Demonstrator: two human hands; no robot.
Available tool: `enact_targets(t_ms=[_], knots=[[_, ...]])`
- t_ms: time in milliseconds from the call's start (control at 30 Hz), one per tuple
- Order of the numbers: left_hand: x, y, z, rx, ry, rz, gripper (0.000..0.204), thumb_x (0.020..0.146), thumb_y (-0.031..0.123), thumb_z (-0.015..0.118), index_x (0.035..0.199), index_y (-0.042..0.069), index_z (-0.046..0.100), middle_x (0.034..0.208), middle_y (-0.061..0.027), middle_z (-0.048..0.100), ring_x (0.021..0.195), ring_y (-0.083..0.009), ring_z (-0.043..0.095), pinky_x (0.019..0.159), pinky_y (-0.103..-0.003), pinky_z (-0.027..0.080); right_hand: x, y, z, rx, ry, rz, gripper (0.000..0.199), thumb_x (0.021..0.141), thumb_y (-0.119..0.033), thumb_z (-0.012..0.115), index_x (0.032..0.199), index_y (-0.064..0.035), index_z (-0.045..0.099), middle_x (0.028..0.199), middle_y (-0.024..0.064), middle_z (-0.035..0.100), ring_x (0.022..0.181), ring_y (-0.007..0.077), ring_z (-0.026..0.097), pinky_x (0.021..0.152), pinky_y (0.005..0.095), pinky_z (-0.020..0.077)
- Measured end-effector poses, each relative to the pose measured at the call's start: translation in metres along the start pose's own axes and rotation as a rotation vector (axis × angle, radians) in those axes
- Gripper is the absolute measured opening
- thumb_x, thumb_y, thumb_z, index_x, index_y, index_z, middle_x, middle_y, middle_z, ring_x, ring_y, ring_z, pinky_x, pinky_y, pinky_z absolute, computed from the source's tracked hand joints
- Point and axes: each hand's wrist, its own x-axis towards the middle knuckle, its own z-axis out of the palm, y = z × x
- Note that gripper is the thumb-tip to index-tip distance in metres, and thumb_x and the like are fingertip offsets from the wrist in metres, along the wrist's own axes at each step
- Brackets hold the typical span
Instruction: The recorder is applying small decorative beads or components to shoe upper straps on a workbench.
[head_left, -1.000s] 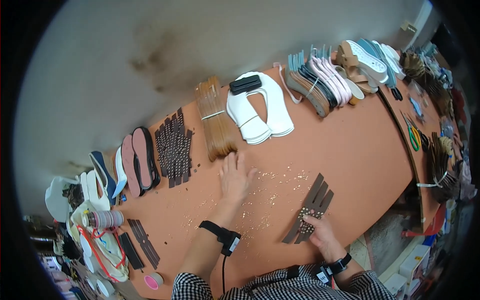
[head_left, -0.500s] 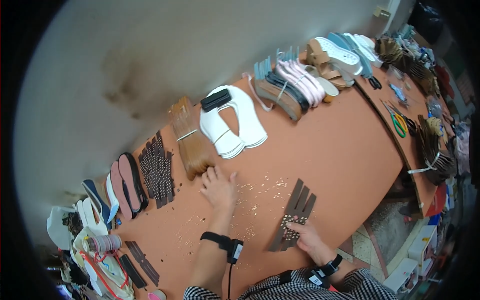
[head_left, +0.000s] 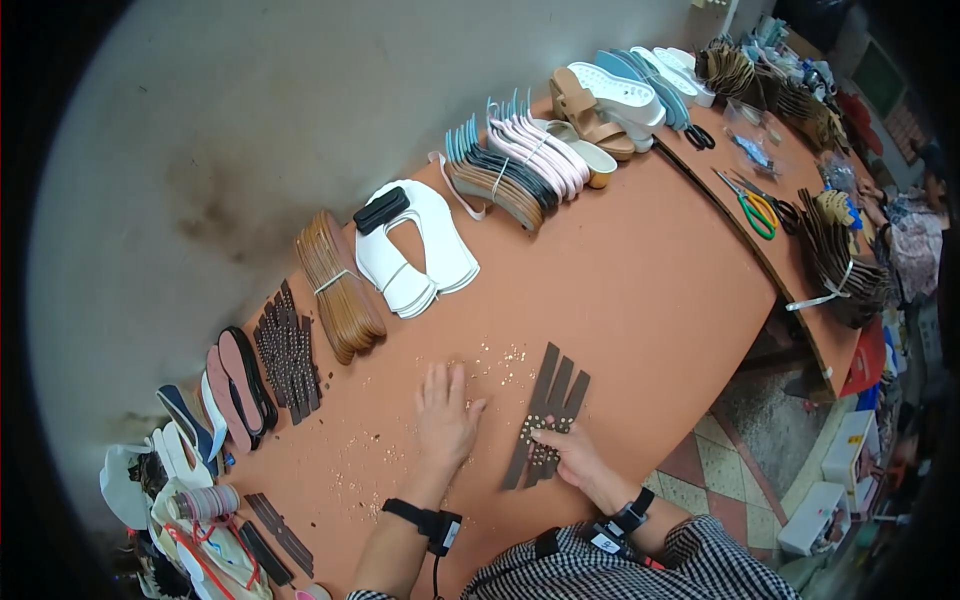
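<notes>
My left hand (head_left: pixel 446 420) lies palm down on the tan tabletop with its fingers stretched out. Small gold-coloured studs (head_left: pixel 508 362) are scattered around it. To the right, a dark brown strap piece (head_left: pixel 557 385), slit into several strips, is in my right hand (head_left: pixel 578 457). The thumb presses on its middle, where gold studs and a small pinkish spot show; the fingers below are partly hidden. At the far left lies a stack of studded dark brown straps (head_left: pixel 288 352).
Along the wall stand a bundle of brown sole pieces (head_left: pixel 338 290), white insole sheets (head_left: pixel 440 250) under a black block (head_left: pixel 382 210), bundled wedge pieces (head_left: pixel 515 165) and sandals (head_left: pixel 590 120). Scissors (head_left: pixel 757 213) lie beyond the table seam. A thread spool (head_left: pixel 208 503) stands at near left.
The view has shifted, so things on the table appear further left. My left hand has drawn nearer to me, away from the brown bundle. My right hand stays on the strap piece.
</notes>
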Motion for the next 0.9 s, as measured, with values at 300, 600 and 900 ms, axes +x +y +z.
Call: enact_targets(t_ms=[300,600,900], knots=[[-0.054,-0.001,-0.003,-0.012,-0.119,0.184,0.066,0.078,0.036,0.058,0.125,-0.004,0.036,0.135,-0.0204,0.031,0.127,-0.0344,0.026,0.101,-0.048,0.022,-0.003,-0.001,0.000,0.058,0.005,-0.059,0.022,0.077,0.001,0.059,0.095,-0.0067,0.050,0.078,0.0038,0.057,0.066,0.0157,0.058,0.057,0.0307,0.0523],[-0.164,-0.042,-0.025,0.095,-0.239,0.139,0.062,0.080,0.041,0.054,0.128,0.005,0.038,0.137,-0.0141,0.030,0.129,-0.0271,0.024,0.101,-0.052,0.020,-0.009,0.004,-0.006,-0.037,0.057,-0.088,0.024,0.076,0.003,0.057,0.093,-0.0095,0.048,0.078,0.0027,0.055,0.065,0.0165,0.058,0.059,0.0307,0.0513],[-0.209,-0.062,-0.026,0.039,-0.023,0.062,0.056,0.075,0.032,0.062,0.119,0.000,0.046,0.128,-0.0154,0.041,0.123,-0.0308,0.034,0.100,-0.050,0.024,-0.030,-0.015,0.004,-0.109,-0.001,-0.155,0.021,0.076,0.002,0.054,0.094,-0.0074,0.049,0.078,0.0024,0.053,0.065,0.0153,0.055,0.059,0.0298,0.0495]])
